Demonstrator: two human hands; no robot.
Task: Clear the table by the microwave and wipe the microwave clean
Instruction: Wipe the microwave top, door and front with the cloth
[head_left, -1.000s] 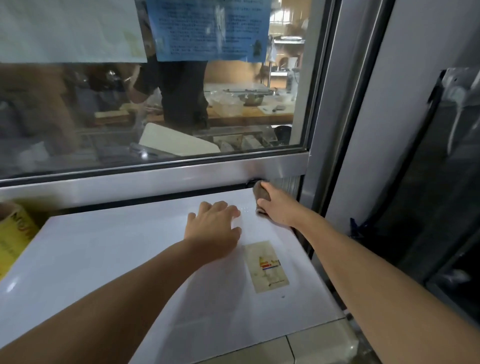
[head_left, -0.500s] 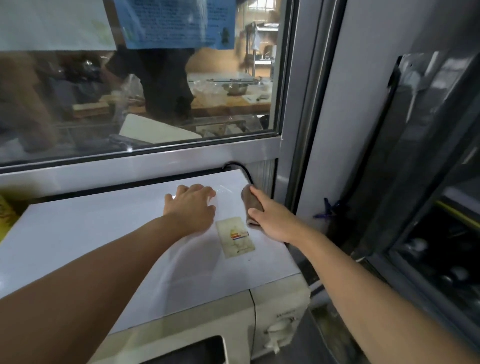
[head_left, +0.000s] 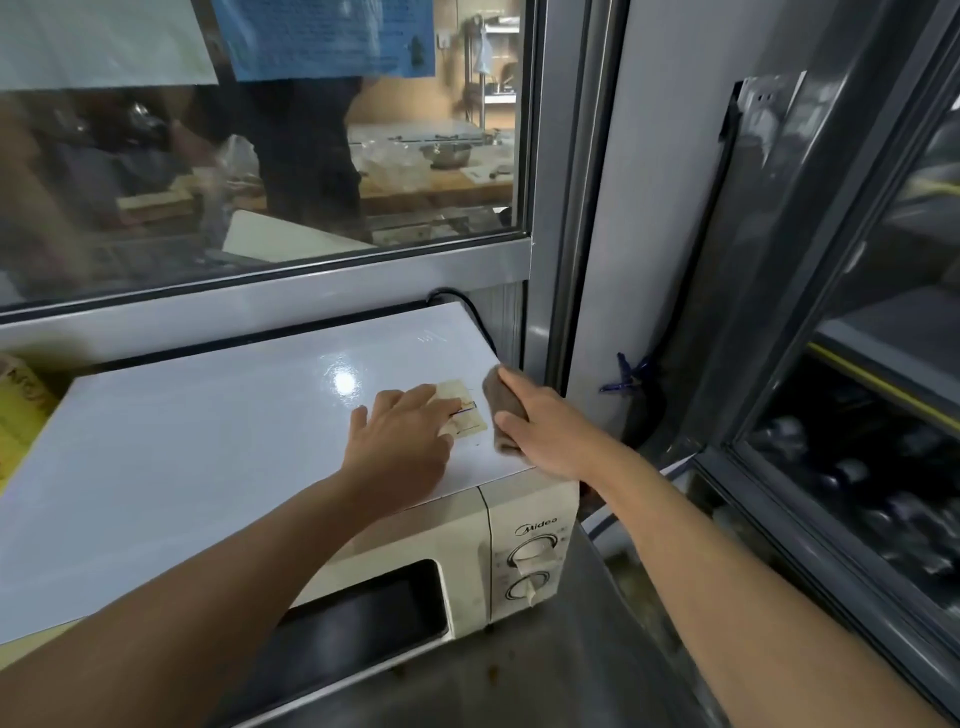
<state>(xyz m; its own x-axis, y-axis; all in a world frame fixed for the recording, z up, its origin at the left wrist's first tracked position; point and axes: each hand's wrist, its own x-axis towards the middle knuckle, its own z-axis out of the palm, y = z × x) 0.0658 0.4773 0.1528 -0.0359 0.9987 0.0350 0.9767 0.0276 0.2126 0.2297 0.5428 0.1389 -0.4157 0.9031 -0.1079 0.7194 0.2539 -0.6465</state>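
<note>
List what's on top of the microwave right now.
On the microwave: left hand resting flat, partly covering a yellowed sticker; right hand holding a brown cloth at the right edge. The sticker's covered part can't be seen.

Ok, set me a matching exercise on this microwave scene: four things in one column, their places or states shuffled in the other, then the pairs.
Things:
1. brown cloth
2. left hand
3. yellowed sticker
4. upper dial

Places or states:
A. on the front control panel, under the Midea logo
B. flat on the microwave top, fingers over the sticker
C. gripped by the right hand at the top's right edge
D. stuck to the microwave top, partly covered

Pairs: 1-C, 2-B, 3-D, 4-A
</note>
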